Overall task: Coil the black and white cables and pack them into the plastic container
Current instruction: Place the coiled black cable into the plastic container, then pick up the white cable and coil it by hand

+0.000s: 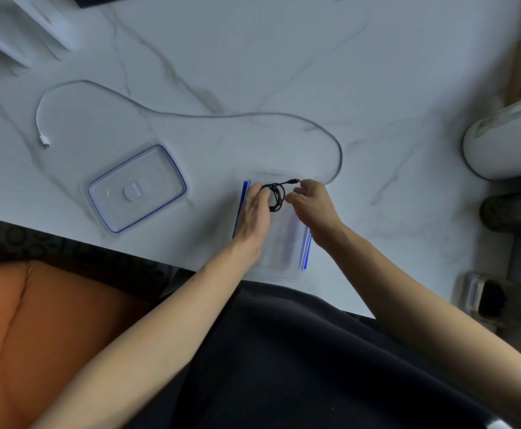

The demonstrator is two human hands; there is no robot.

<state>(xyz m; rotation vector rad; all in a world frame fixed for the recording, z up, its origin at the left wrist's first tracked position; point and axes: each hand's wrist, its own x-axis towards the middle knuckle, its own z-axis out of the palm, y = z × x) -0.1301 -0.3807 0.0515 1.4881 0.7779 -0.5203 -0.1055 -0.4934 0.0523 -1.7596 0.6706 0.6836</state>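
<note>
While the lid (137,188) is lying flat on the left side of the marble table (284,57), well apart from its box, the clear container (279,252) with the blue clips is sitting open just right of it, in front of the person. The black cable (276,196) is sitting over the container's far end, though I can't tell whether it's actually touching the bottom.

Room-wise, the table's near edge is running diagonally, dropping toward the right, and the container is sitting right up against it. Lots of bare marble is stretching out behind. The white cable (197,115) is lying loose across that space: plug end just left of the lid, then arcing over the lid and curling down near the container's far right corner. A fat white cylinder (500,140) is standing by the table's right edge.

The black cable is looking wound into a small tight coil, with one plug poking out to the right. The left hand (254,212) is lying with fairly straight fingers against the coil's left side; can't tell if it's pinching. The right hand (313,202) is curling its fingers around the cable just by the plug.
</note>
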